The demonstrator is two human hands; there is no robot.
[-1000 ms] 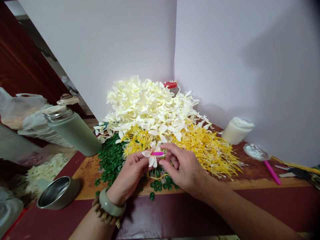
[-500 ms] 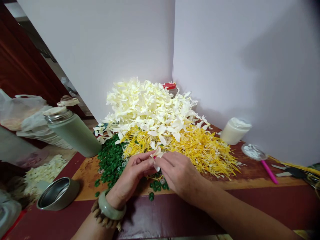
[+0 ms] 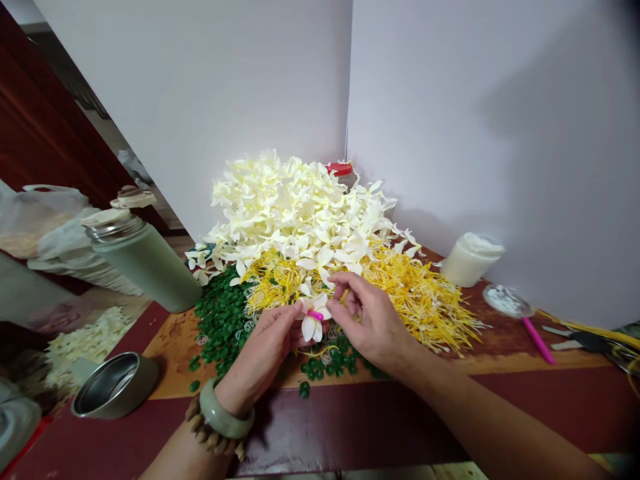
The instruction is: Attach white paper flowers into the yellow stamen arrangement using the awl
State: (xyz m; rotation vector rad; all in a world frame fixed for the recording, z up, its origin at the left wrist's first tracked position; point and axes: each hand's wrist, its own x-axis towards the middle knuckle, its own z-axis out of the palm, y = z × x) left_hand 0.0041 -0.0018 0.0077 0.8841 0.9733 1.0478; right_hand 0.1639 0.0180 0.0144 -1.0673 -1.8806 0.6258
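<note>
Between my hands is a white flower [image 3: 312, 328] with a bright pink piece [image 3: 315, 315] at its centre. My left hand [image 3: 273, 341] holds it by the petals, thumb on its left side. At the flower's right edge, my right hand [image 3: 373, 320] has its thumb and fingers apart, with nothing visible between them. A heap of white flowers [image 3: 295, 207] rises behind. Yellow stamens [image 3: 415, 297] spread in front of that heap, and small green pieces [image 3: 220, 327] lie to the left and under my hands.
On the left stand a green flask [image 3: 150, 263] and a metal-lined cup [image 3: 116, 387]. At the right are a white jar [image 3: 471, 260], a small dish [image 3: 506, 300], a pink stick [image 3: 538, 341] and scissors [image 3: 585, 341]. White panels [image 3: 425, 100] stand behind.
My right hand's fingers have opened and moved slightly right from the flower. The flower now faces up more fully in my left hand, with its pink centre piece showing.
</note>
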